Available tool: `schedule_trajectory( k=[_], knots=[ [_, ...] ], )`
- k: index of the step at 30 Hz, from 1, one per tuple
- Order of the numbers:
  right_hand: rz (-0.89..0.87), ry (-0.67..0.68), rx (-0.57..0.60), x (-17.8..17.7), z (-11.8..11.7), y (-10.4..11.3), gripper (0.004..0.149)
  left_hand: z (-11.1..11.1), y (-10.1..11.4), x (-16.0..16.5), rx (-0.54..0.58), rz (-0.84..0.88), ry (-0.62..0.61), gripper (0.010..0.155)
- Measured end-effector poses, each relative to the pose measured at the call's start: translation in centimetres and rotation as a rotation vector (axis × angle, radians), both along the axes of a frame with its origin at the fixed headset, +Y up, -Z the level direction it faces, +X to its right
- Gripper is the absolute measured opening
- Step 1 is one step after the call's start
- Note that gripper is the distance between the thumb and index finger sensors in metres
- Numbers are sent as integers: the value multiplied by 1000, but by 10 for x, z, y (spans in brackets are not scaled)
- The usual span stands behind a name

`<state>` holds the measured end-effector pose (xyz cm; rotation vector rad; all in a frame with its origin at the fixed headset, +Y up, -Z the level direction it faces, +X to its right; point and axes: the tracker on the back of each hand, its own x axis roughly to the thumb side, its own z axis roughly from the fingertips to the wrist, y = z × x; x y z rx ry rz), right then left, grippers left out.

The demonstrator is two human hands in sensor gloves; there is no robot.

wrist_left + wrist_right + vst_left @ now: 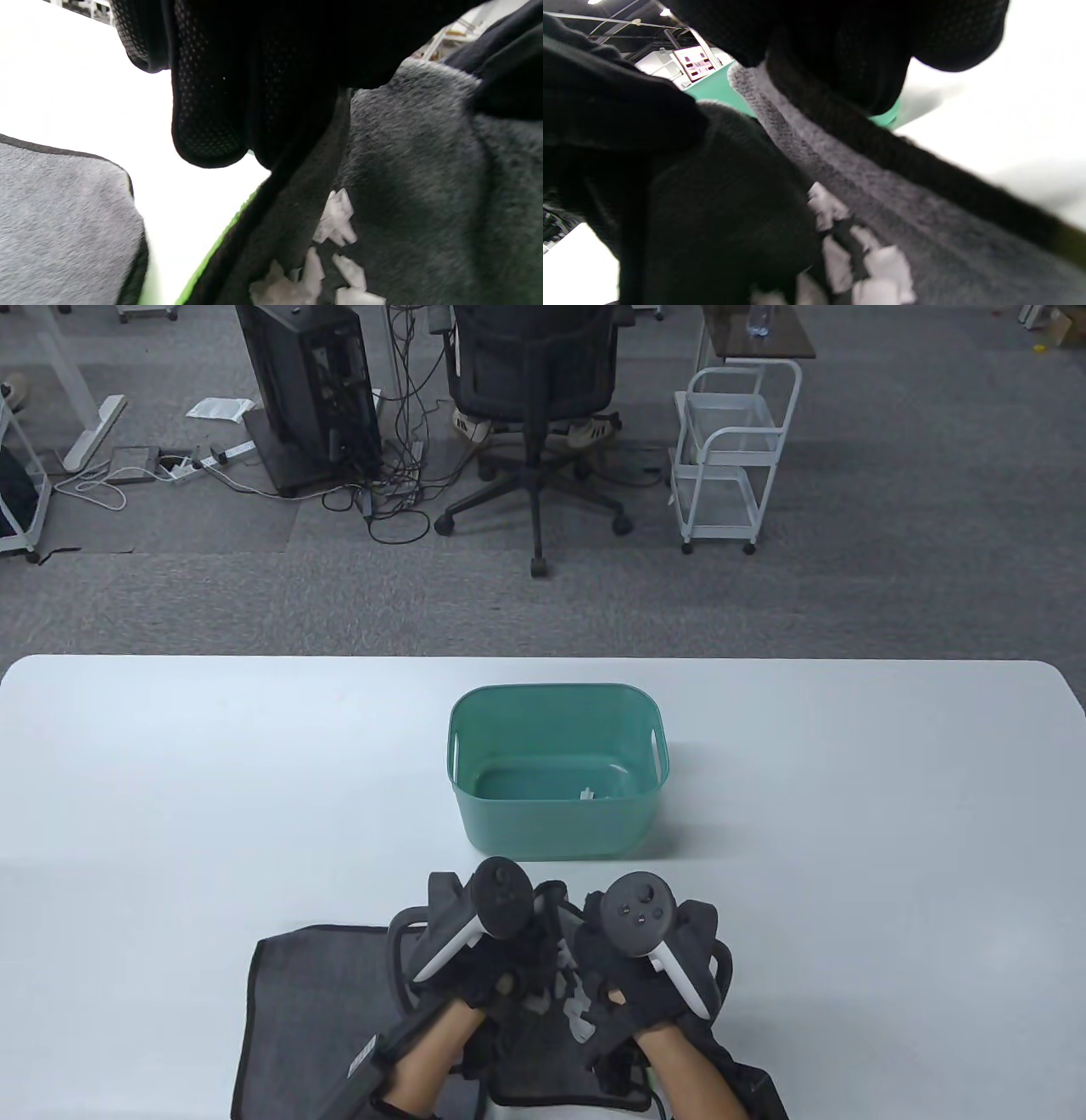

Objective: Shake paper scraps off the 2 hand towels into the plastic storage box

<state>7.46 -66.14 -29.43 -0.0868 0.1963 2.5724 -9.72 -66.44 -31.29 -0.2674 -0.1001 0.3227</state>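
A dark grey hand towel [551,1035] is bunched up between both hands near the table's front edge, with white paper scraps [577,1014] lying in its fold. My left hand [488,959] grips its left side and my right hand [632,976] grips its right side. The scraps [335,220] show close up in the left wrist view, and the scraps [865,258] also lie on the cloth in the right wrist view. A second grey towel [314,1018] lies flat on the table to the left. The teal plastic storage box [556,768] stands just beyond the hands, with a white scrap [587,794] inside.
The white table [170,780] stretches wide on both sides of the box. Beyond its far edge stand an office chair [534,407], a white wire cart [734,458] and a computer tower [310,390] on the carpet.
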Motion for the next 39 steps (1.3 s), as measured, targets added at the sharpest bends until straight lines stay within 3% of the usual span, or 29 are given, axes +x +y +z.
schedule_trajectory(
  k=[7, 21, 25, 39],
  knots=[
    [-236, -32, -140, 1, -16, -1, 44, -12, 6, -2, -137, 213, 0, 42],
    [-533, -80, -309, 20, -46, 9, 44, -40, 25, -3, -251, 344, 22, 43],
    [-571, -57, -345, 23, -59, 17, 44, -47, 38, -1, -238, 324, 38, 43],
    [-695, 24, -364, 25, -124, 93, 44, -102, 126, 0, -182, 318, 75, 44]
  ],
)
